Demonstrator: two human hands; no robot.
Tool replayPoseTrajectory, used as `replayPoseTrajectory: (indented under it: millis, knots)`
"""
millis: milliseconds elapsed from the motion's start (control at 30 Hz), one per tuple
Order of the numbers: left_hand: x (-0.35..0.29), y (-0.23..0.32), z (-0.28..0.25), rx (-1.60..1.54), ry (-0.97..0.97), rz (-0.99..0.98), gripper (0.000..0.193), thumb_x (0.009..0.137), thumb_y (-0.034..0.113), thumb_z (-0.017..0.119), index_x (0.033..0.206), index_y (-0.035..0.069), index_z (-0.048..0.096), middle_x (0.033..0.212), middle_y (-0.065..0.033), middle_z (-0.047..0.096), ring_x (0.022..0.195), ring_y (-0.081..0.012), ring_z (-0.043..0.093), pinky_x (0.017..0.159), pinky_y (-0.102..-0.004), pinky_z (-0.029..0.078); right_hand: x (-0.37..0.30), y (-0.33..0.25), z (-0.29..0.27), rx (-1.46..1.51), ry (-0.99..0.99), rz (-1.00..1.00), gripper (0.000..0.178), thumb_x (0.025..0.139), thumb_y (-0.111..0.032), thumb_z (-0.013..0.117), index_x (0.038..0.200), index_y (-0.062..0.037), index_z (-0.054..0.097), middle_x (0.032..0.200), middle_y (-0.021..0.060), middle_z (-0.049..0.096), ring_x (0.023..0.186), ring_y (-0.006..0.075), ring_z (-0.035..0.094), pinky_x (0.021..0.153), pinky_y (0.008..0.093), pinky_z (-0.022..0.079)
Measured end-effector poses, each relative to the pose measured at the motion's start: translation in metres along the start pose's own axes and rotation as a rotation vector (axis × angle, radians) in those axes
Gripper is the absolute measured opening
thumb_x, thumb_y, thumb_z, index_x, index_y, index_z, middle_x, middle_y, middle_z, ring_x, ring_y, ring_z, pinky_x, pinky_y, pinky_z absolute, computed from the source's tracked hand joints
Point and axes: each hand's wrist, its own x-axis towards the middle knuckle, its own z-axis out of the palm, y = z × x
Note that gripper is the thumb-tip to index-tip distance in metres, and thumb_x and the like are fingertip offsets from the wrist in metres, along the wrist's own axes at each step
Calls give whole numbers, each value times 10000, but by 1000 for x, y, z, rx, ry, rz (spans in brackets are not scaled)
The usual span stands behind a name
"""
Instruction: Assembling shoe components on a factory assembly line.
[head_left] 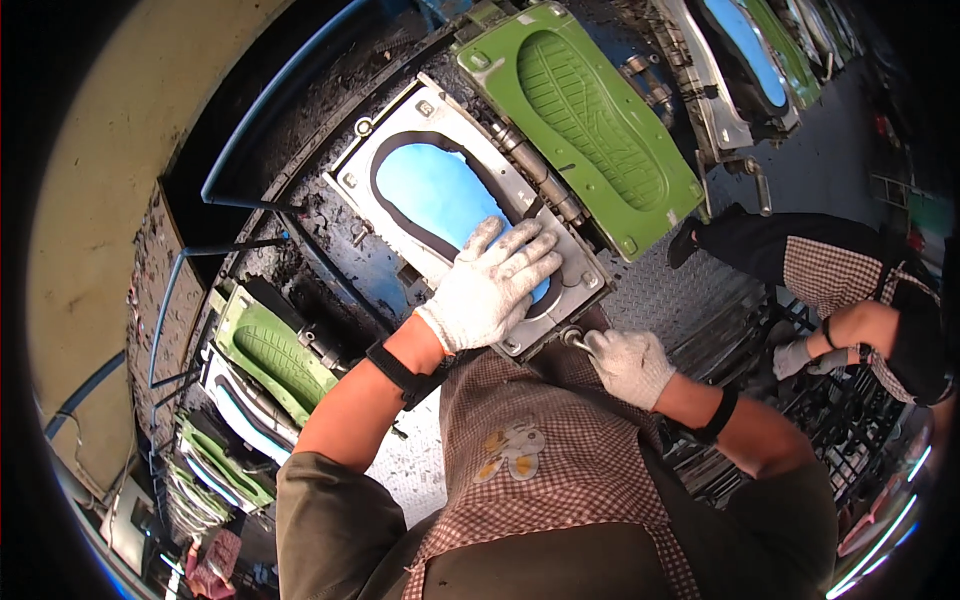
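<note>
You are pressing the blue sole (440, 195) at frame centre.
Left hand (495, 285) is lying flat on the soft sole; right hand (630, 365) is gripping the stiff mould (400, 120) handle (575, 340).

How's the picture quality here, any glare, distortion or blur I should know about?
Head view: strong fisheye bend, so the mould frame and green lid edges curve, with black corners around the round image. Bright light whitens the left glove and right glove; the blue sole looks a little washed out. The centre is sharp; the rim smears, with glare streaks at lower right.
</note>
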Motion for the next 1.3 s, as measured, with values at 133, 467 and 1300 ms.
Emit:
replayPoseTrajectory:
  millis: [133,467,1300]
  knots:
    - [0,-4,-1,-6,16,1,617,745,183,631,1344,83,521,1446,-138,457,1378,-329,374,1106,-572,263,44,34,-28,-81,-235,-432,151,794,-171,539,896,-60,559,741,108,613,638,271,633,571,398,504]
    - [-126,-122,42,-926,1556,-1087,251,969,247,446,1042,54,589,947,-49,611,784,-132,545,769,-313,480,33,17,-38,19,-170,-189,290,840,-311,637,1009,-78,602,887,106,598,888,288,619,766,418,509]
    - [35,16,-39,457,922,-740,350,850,96,606,1183,-3,567,1256,-228,554,1194,-414,506,1046,-471,390,79,24,-64,62,-830,-286,656,935,-558,404,1114,28,638,1155,253,638,1090,413,605,959,428,477]
